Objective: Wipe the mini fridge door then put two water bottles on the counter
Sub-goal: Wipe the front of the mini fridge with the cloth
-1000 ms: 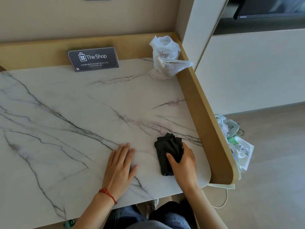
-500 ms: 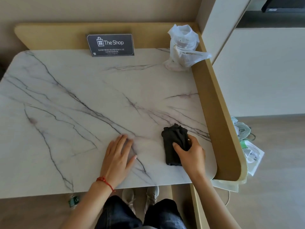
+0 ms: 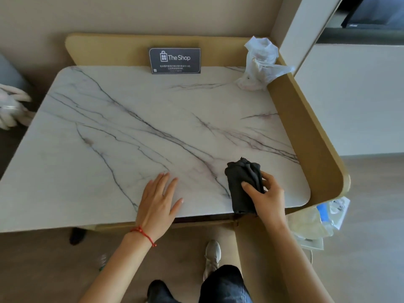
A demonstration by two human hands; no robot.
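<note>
A dark folded cloth point(image 3: 239, 182) lies near the front right corner of the white marble counter point(image 3: 131, 132). My right hand point(image 3: 265, 196) closes on its right side, thumb on top and fingers curled around the edge. My left hand point(image 3: 158, 202) lies flat on the counter to the left of the cloth, fingers apart, holding nothing. A red string bracelet is on the left wrist. What looks like a water bottle point(image 3: 102, 262) shows faintly on the floor under the counter's front edge. No mini fridge is in view.
A dark "The Shop" sign point(image 3: 175, 60) leans on the counter's tan back rim point(image 3: 109, 49). A crumpled white plastic bag point(image 3: 260, 64) fills the back right corner. Bags and packets point(image 3: 323, 217) lie on the floor right of the counter. My shoe point(image 3: 212, 256) stands below.
The view has pulled back and up, so more of the counter and floor shows. My right hand's fingers have curled tighter around the cloth. The left hand stays flat.
</note>
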